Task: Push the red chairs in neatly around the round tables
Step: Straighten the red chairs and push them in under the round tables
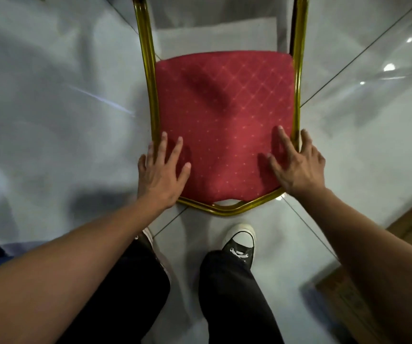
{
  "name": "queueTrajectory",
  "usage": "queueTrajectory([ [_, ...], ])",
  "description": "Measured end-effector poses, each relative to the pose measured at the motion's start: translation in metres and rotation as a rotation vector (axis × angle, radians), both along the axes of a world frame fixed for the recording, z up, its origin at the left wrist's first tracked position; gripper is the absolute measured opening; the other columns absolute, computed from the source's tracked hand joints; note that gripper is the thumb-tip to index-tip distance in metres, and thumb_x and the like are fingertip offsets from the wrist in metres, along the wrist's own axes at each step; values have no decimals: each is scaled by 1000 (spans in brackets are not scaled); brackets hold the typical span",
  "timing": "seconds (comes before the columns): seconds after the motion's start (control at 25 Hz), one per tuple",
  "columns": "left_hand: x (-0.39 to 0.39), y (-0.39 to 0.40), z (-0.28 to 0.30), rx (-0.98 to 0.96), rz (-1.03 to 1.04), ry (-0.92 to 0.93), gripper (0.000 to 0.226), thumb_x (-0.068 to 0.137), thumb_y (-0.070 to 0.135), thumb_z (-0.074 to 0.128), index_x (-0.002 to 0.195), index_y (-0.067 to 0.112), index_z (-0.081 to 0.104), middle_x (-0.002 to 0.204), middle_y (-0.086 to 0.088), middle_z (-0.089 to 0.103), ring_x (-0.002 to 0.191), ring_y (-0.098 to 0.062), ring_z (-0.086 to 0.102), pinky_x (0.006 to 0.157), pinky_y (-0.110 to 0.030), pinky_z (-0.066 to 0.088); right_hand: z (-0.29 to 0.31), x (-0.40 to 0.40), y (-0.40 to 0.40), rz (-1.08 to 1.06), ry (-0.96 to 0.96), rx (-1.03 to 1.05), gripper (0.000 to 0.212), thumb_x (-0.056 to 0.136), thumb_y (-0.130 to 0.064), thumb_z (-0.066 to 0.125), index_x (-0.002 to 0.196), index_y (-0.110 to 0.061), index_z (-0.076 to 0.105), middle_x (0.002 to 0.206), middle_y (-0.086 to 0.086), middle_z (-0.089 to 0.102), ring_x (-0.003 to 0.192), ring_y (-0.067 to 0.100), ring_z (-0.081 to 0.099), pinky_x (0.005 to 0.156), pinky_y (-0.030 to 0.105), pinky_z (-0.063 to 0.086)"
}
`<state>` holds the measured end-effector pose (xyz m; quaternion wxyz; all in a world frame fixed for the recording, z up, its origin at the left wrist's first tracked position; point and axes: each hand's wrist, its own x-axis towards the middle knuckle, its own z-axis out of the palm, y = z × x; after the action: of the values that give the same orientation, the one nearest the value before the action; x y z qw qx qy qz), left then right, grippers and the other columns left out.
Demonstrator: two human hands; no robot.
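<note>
Both our hands lie flat with fingers spread on one red chair back cushion (224, 125), gripping nothing: our left hand (161, 173) at its 7 o'clock corner, our right hand (298, 165) at 5 o'clock, two fingers crossing the gold frame (150, 90). We count two frame rails running to 12 o'clock. At 6 o'clock stand our two dark trouser legs and one black sneaker (241, 247) on the pale tiled floor (51, 95).

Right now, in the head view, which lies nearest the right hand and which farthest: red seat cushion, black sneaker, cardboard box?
1. red seat cushion: under the right hand.
2. black sneaker: below, slightly left.
3. cardboard box: lower right edge.
</note>
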<state>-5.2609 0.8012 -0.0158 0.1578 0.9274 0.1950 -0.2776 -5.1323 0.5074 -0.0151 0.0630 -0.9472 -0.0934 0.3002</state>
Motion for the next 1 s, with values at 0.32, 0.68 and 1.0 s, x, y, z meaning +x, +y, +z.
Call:
queueTrajectory([
  [0.32, -3, 26, -40, -386, 326, -4, 78, 90, 61, 60, 140, 77, 2, 149, -13, 23, 133, -43, 45, 112, -52, 35, -39, 15, -7, -245, 152, 254, 84, 86, -73, 58, 146, -73, -1, 133, 17, 32, 122, 51, 49, 115, 55, 39],
  [0.68, -26, 55, 67, -200, 283, -81, 71, 88, 75, 40, 145, 70, -2, 138, -16, 28, 120, -45, 49, 107, -56, 42, 51, -21, 24, -199, 32, 270, 73, 94, -78, 41, 151, -66, -2, 103, 13, 37, 84, 35, 52, 96, 60, 49],
  [1.0, -25, 48, 252, -65, 315, 74, 64, 93, 73, 29, 141, 72, -13, 148, -22, 22, 123, -46, 43, 104, -57, 43, 228, -22, 35, -88, 122, 118, 76, 83, -90, 13, 151, -64, -10, 129, 22, 46, 86, 32, 45, 90, 56, 53],
])
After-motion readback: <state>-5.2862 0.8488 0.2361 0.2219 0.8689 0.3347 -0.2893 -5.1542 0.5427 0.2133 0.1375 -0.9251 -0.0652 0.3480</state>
